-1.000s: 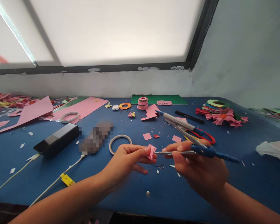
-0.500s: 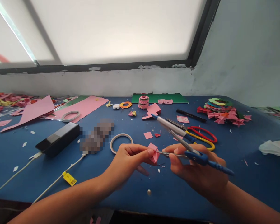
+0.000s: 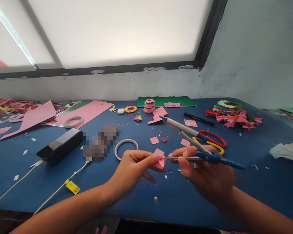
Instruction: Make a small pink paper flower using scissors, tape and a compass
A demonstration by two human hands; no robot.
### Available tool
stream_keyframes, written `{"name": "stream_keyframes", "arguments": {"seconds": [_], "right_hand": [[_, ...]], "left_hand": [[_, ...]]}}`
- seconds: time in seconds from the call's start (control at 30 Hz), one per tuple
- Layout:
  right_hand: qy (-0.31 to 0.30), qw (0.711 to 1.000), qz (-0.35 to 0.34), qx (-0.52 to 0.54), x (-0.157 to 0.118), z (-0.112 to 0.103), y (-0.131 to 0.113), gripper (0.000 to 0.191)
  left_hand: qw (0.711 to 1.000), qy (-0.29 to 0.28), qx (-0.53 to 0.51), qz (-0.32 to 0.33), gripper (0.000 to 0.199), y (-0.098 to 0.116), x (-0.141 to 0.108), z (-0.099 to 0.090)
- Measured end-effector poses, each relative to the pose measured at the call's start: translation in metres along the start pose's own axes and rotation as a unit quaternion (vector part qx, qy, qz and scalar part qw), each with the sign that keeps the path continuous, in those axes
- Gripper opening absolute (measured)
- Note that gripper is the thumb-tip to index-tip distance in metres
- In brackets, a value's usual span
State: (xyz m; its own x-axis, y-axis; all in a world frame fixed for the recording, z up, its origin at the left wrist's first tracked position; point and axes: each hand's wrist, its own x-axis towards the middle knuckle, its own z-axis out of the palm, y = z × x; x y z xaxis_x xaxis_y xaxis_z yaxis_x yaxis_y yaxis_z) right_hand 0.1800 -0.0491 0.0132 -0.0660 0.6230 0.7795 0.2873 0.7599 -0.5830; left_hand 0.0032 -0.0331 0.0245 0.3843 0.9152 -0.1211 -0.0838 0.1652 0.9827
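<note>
Room: pale grey wall, dark-framed window with white covering; blue tabletop runs up to the wall at its back edge.
Left hand: bare left hand, thumb and fingers pinched on a small pink creased paper piece, above the tabletop, nearer its front edge than its back.
Right hand: bare right hand, fingers wrapped round a silver metal drawing compass with blue plastic fittings, legs spread.
Compass tip: slim metal leg points left, reaches the pink piece beside the left thumb. Can't tell if it's inside a fold or on top.
Just changed: a second ago the tip sat at the piece's right edge; now it overlaps the paper. My read: tool is engaged on the fold, left pinch acting as the clamp.
Behind hands: red-and-yellow-handled scissors, flat pink paper square, small red folded scrap, white ring-shaped tape roll just behind left hand.
Back edge: pink ruffled paper ring stack in front of green sheet.
Back right corner: multicoloured paper pile; slim black pen to its left.
Front edge: small pearly bead between the forearms.
</note>
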Motion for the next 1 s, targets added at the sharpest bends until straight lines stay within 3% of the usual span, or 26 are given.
{"name": "stream_keyframes", "arguments": {"seconds": [0.17,0.5,0.83,1.0], "right_hand": [[0.027,0.995,0.065,0.076,0.0035,0.0017,-0.005,0.016],[0.058,0.977,0.111,0.17,0.0083,0.004,-0.0041,0.015],[0.08,0.967,0.147,0.192,0.0069,0.0054,-0.0058,0.013],[0.069,0.976,0.12,0.168,0.0039,0.003,-0.0074,0.015]], "left_hand": [[1.0,-0.009,-0.006,0.009,0.017,0.0011,-0.0008,0.0006],[0.998,-0.041,0.007,0.041,0.016,0.0018,-0.004,0.0012],[0.991,-0.032,0.054,0.122,0.013,0.0013,-0.0085,0.0024],[0.982,-0.032,0.1,0.155,0.01,-0.0002,-0.0096,0.0009]]}}
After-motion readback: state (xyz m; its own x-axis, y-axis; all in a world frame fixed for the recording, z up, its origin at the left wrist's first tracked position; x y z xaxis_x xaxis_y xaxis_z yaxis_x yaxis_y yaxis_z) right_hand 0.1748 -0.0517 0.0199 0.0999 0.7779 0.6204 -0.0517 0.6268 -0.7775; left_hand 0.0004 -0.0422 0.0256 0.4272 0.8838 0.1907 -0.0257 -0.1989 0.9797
